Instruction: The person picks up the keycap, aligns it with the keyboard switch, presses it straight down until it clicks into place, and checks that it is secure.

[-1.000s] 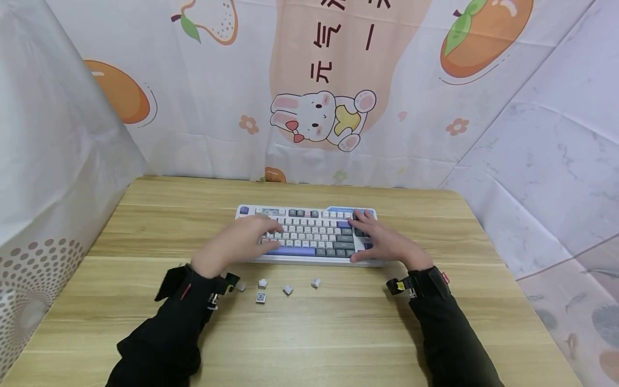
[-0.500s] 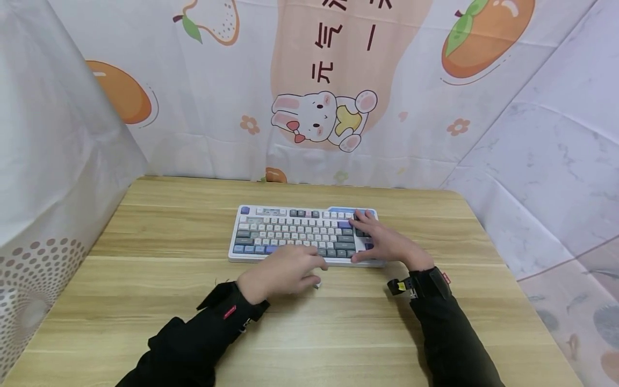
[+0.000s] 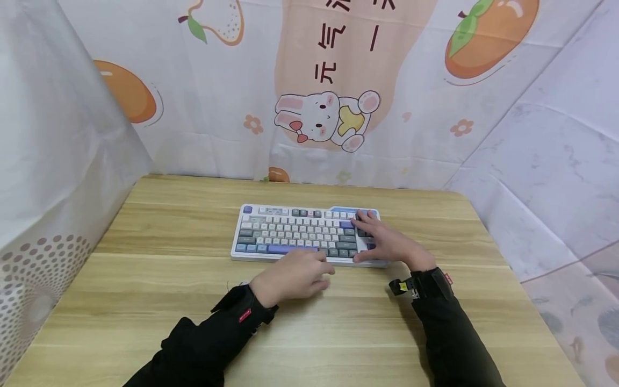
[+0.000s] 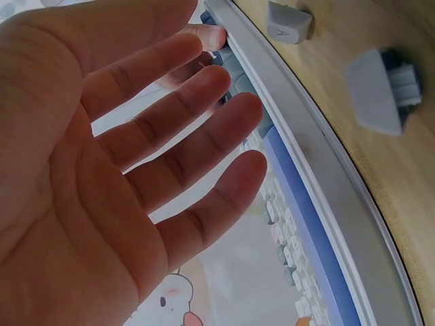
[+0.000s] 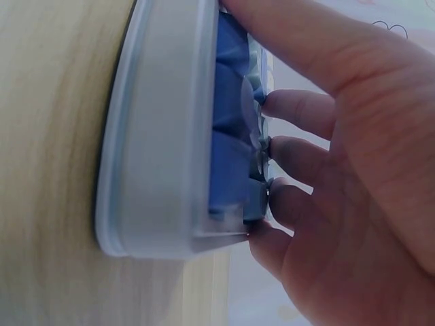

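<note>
A white keyboard (image 3: pixel 285 258) with white, grey and purple keycaps lies on the wooden table. My left hand (image 3: pixel 292 275) hovers just in front of its near edge, fingers loosely bent. In the left wrist view nothing shows between those fingers. Two loose keycaps lie on the table there: a pale one marked A (image 4: pixel 289 24) and another on its side (image 4: pixel 380 95), stem showing. My right hand (image 3: pixel 389 243) rests spread on the keyboard's right end. Its fingertips (image 5: pixel 282 153) touch the keys, with the thumb at the front edge.
A printed cloth (image 3: pixel 217 150) hangs behind the table's far edge, with more sheeting at both sides. Wooden tabletop (image 3: pixel 338 333) extends around the keyboard. The left hand and sleeve hide part of the area in front of it.
My left hand has left the keyboard's left half and come right and nearer, over the loose keycaps, covering them in the head view. The right hand has stayed in place.
</note>
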`<state>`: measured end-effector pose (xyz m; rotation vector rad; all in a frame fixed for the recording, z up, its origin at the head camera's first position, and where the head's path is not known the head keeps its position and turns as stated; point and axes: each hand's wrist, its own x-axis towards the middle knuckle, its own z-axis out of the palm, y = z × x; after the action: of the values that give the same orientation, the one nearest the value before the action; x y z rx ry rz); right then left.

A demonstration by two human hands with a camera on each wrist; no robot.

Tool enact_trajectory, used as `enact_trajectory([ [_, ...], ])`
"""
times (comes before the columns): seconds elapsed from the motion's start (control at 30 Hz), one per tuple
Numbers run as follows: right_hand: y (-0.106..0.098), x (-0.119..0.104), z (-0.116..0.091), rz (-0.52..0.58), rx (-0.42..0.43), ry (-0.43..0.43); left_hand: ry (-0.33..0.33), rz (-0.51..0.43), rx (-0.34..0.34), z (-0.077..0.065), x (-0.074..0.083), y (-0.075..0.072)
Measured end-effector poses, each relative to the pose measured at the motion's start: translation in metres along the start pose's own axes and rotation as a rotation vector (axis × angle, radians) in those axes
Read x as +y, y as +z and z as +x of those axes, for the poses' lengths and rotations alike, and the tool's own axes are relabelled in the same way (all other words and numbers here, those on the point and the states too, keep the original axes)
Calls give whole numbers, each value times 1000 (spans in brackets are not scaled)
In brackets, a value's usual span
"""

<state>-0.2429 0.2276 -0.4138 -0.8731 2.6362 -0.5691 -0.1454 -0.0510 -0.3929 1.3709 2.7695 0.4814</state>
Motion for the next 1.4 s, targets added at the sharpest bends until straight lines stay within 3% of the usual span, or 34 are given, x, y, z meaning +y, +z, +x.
enact_trajectory([
  [0.23,0,-1,0,21,-6,2,5,9,-27,0,-1,7],
  [0.73,0,3,1,7,-2,0,-55,-20,-115,5,-5,16],
  [1.4,-1,0,2,-9,-4,6,-75,-87,-112,3,-16,17],
])
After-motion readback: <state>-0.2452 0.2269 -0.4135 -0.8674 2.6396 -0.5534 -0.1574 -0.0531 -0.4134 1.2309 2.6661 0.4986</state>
